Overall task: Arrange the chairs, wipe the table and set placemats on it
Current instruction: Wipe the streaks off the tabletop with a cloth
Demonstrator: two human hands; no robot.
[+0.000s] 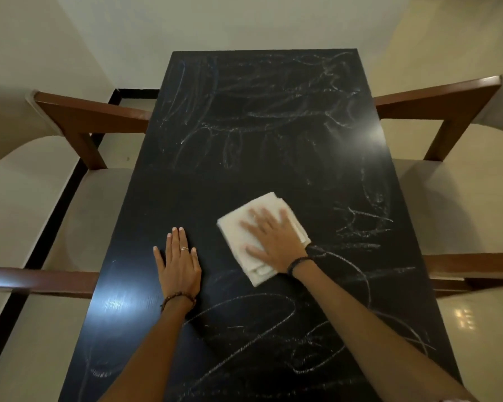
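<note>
On the black table (186, 198), I am at the wiping step, my right hand (276, 242) pressing flat with straight fingers on the white cloth (238, 227) near the middle, my left hand (179, 262) flat and holding nothing, and next I think I must rub the chalk marks (259, 117) farther away.

I see dim, warm light; two glare patches shine on the dark counter (244, 181), and wide-angle distortion bends the edges.
</note>
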